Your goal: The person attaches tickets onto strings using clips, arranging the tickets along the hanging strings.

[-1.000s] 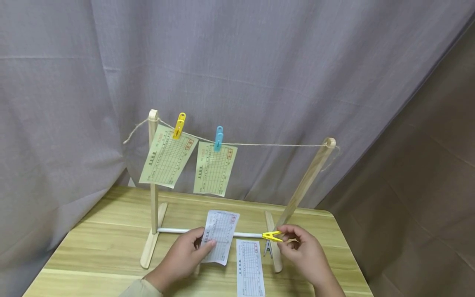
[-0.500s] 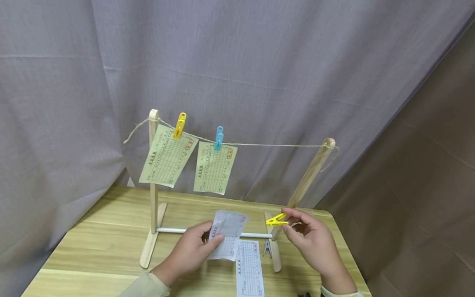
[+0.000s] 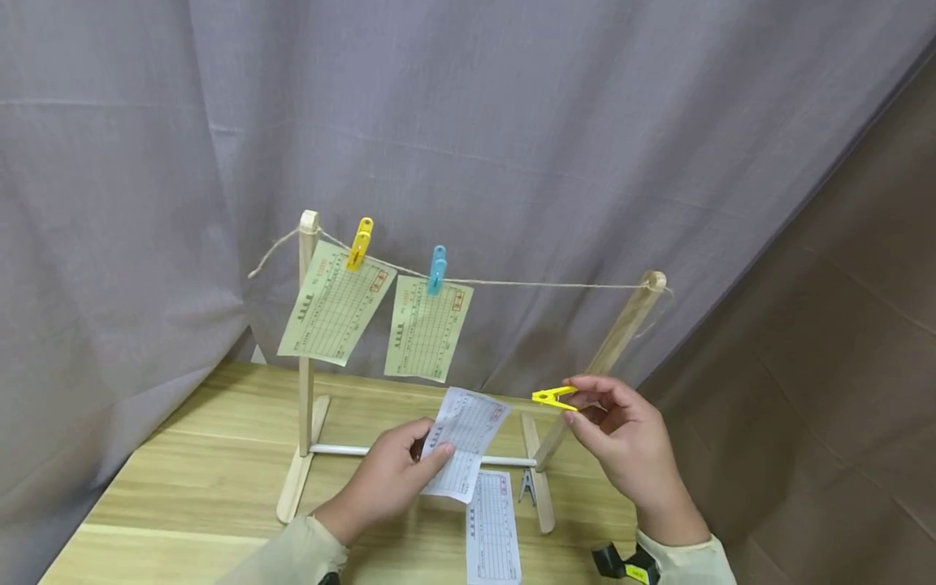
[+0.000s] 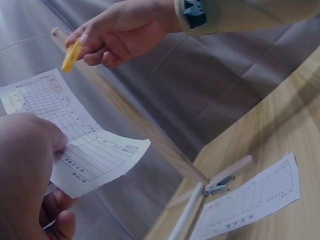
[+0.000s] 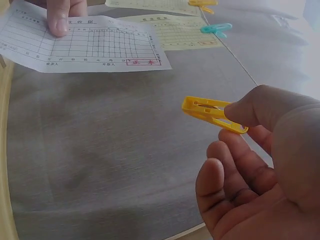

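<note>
My left hand (image 3: 387, 475) pinches a white printed receipt slip (image 3: 468, 443) between thumb and fingers, the sheet slightly bent and held up over the table. To its right, my right hand (image 3: 621, 439) holds a yellow clothespin (image 3: 553, 397) by its handle ends; in the right wrist view the clothespin's tip (image 5: 189, 104) points away from the thumb. Above both hands runs a twine line (image 3: 541, 284). Two green slips hang from it at the left: one slip (image 3: 336, 305) under a yellow clothespin (image 3: 360, 244), the other (image 3: 427, 329) under a blue clothespin (image 3: 436, 270).
A second white slip (image 3: 493, 528) lies on the wooden table (image 3: 183, 487). Beside it a grey clothespin (image 3: 526, 486) rests near the right foot of the wooden stand. The stand's posts (image 3: 305, 406) are joined by a white rod (image 3: 340, 449). A grey curtain (image 3: 512, 122) hangs behind.
Both hands have risen. The left hand has carried its white slip up and to the right; the right hand has lifted the yellow clothespin from beside the rod's right end.
</note>
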{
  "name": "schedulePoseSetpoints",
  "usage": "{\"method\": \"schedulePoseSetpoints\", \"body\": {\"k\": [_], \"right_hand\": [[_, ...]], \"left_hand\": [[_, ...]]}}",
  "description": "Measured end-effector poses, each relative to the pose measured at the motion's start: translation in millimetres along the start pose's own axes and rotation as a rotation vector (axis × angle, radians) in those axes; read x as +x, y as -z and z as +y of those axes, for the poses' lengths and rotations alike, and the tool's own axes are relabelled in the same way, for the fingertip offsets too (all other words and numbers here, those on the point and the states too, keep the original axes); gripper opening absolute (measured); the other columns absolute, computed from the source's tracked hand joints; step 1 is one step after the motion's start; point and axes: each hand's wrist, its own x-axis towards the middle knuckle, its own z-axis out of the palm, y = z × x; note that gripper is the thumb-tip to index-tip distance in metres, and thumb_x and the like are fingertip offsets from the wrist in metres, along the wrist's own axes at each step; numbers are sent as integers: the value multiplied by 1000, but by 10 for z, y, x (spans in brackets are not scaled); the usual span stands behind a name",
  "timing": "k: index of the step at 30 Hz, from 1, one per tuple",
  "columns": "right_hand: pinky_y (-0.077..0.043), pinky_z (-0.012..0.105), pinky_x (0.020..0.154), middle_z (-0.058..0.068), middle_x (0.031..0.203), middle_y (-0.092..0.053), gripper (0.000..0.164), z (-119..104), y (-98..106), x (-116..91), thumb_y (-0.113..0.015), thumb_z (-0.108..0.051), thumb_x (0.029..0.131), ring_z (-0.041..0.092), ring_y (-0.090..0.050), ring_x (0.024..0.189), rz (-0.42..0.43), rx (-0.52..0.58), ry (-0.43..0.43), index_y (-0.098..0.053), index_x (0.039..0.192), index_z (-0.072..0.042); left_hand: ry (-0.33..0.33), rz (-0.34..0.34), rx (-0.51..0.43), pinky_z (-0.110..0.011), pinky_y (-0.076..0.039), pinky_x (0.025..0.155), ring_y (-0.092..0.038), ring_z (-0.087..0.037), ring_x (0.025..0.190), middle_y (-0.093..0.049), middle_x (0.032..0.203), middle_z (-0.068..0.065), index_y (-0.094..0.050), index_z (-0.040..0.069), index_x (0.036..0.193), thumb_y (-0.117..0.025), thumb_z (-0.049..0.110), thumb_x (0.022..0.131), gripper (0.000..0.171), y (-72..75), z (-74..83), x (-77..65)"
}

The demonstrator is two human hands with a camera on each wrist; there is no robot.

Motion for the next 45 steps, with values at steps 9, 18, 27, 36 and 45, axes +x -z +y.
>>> {"method": "schedulePoseSetpoints", "body": {"k": [9,18,27,36,45], "right_hand": [[-61,19,80,7,115,-81,48,-211,14,174,-79,24,88,15,-74,100,58,-27,4,-72,133,10],[-58,20,78,1,114,-80,50,-472,2,391,-80,24,87,14,-70,95,36,-160,131,-76,133,4],[-59,18,85,2,116,-78,54,-694,11,626,-78,26,85,14,-69,98,-29,-187,275,-76,134,4],[-60,17,79,2,119,-79,49,-936,43,850,-83,19,88,15,-69,97,-51,-297,258,-79,132,-4],[-59,13,75,-6,108,-80,34,-1140,27,1094,-90,1,93,9,-68,88,-53,-463,255,-85,121,-15]], "left_hand": [[-3,4,0,-29,-68,73,-79,-10,90,-84,119,-3,-76,15,135,-72,37,112,32,-5,150,89],[30,43,-65,-29,-69,75,-82,-14,92,-84,122,-8,-72,13,141,-72,41,111,41,14,327,197],[28,67,-107,-34,-69,73,-80,-15,93,-84,124,0,-72,23,144,-72,41,111,38,28,517,269],[-1,95,-105,-35,-67,71,-77,-16,87,-82,115,3,-73,21,143,-73,38,111,36,-21,640,359],[-48,100,-111,-32,-63,66,-73,-15,83,-81,111,5,-75,21,141,-72,37,112,33,-47,734,446]]}}
